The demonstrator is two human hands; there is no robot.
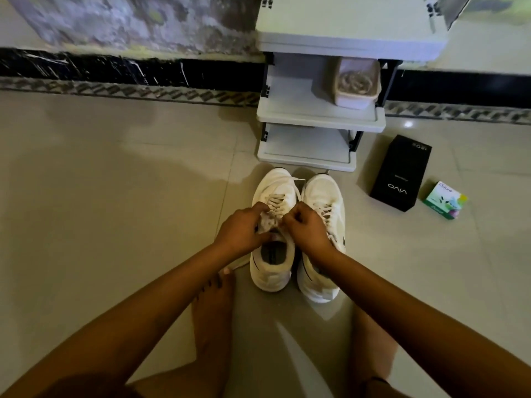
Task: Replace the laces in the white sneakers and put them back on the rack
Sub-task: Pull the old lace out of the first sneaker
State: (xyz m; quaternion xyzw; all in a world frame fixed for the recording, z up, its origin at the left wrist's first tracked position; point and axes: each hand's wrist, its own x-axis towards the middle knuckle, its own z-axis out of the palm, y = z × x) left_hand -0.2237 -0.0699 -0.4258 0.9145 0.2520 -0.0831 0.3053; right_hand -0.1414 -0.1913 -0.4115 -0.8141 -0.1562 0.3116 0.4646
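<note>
Looking down, your left hand (244, 229) grips the tongue (266, 222) of the left sneaker (274, 182), and your right hand (307, 229) pinches its lace (276, 200). That shoe stands beside the right sneaker (321, 193) on the floor (115, 196), toes toward the rack (319, 117), just in front of its lowest shelf. Farther right of the rack: black box (400, 173), small green box (444, 200).

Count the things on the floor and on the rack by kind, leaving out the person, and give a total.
Sneakers: 2
Boxes on the floor: 2, a black box and a green box
Rack: 1
Tub on a shelf: 1
Total: 6
</note>
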